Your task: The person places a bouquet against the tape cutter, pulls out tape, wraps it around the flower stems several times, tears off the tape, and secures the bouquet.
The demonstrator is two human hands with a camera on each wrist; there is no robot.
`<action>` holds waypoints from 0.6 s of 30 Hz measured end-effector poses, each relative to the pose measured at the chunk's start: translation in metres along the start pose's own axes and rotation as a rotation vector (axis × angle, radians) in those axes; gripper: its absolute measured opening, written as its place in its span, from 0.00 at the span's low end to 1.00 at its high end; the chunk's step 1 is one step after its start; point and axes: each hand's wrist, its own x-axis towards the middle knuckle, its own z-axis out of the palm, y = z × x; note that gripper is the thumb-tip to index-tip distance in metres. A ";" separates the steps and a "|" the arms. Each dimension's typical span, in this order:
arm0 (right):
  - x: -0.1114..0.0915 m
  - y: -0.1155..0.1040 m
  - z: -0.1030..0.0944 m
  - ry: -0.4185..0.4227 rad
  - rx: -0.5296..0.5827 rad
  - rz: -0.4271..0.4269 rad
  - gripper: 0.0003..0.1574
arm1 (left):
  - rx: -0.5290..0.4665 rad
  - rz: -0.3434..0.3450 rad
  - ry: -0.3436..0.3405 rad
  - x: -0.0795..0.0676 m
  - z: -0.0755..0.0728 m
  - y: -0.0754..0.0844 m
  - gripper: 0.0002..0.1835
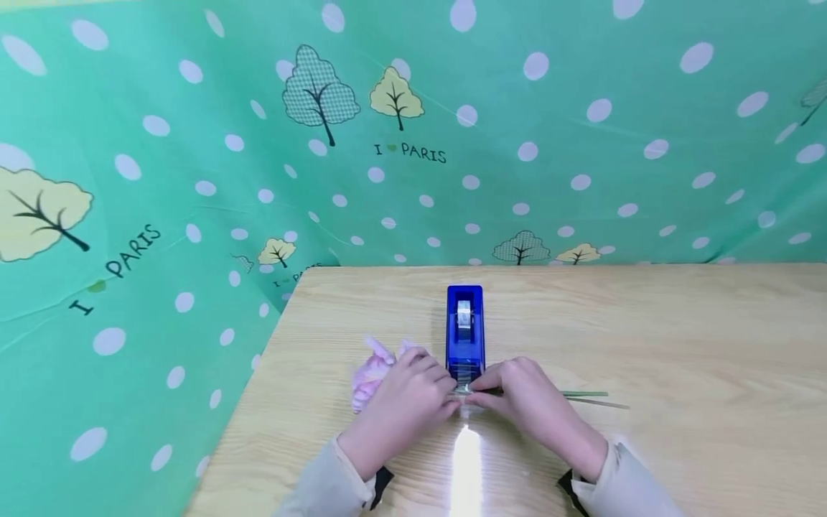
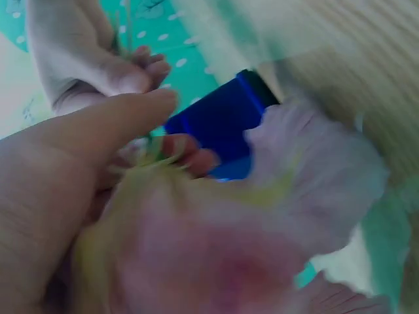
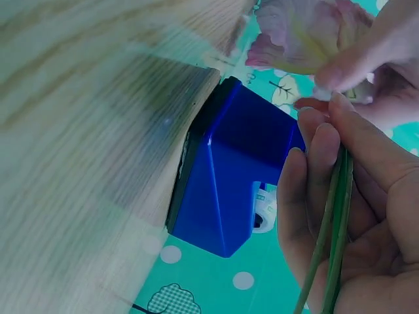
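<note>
Pink artificial flowers (image 1: 368,380) lie left of my left hand (image 1: 410,395), which grips their green stems just below the blossoms. My right hand (image 1: 526,395) pinches the same stems (image 3: 335,216) close by, with thumb and fingertips almost meeting those of the left. The loose stem ends stick out to the right past the right hand. Directly beyond the fingertips stands a blue tape dispenser (image 1: 454,348) with a roll of clear tape (image 1: 464,316) in it. A strip of clear tape (image 1: 463,373) runs from its front end to the stems between both hands.
The light wood table (image 1: 678,337) extends to the right, and its left edge slants down beside the flowers. A green dotted cloth (image 1: 555,129) with tree prints hangs behind and to the left. Bright glare falls on the tabletop in front of the hands.
</note>
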 end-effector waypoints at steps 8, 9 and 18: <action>-0.002 0.002 0.004 0.018 -0.016 0.019 0.04 | 0.007 0.046 -0.070 0.001 -0.003 -0.001 0.07; -0.001 0.002 0.005 0.019 -0.014 0.018 0.03 | 0.003 0.045 -0.059 0.001 -0.003 -0.002 0.07; -0.001 0.005 0.004 0.023 0.073 0.098 0.09 | -0.041 0.049 0.092 0.005 0.002 -0.004 0.04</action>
